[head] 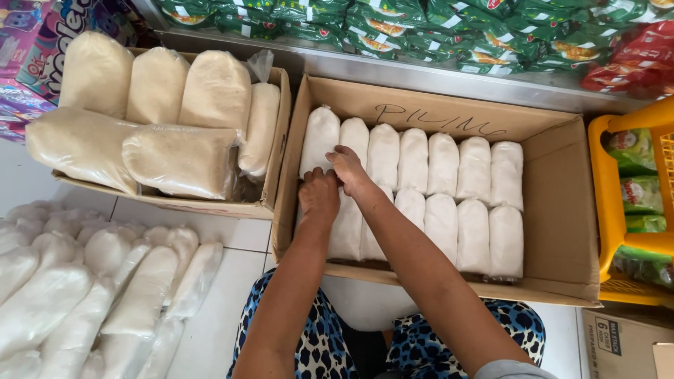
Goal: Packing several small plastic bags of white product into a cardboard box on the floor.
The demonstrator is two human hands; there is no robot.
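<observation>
A brown cardboard box (554, 231) lies open in front of me, filled with two rows of white plastic bags (442, 189) of a fine white powder. My left hand (318, 196) presses down on a white bag at the left end of the near row, fingers curled. My right hand (348, 168) rests just beside it, fingertips on the same bag (345, 231) where the two rows meet. Both arms reach in over the box's near edge.
A second cardboard box (270, 189) at the left holds larger bags of pale brown grain (175, 158). Several loose white bags (105, 295) lie piled on the tiled floor at lower left. A yellow plastic crate (611, 203) stands at the right, green packets on a shelf behind.
</observation>
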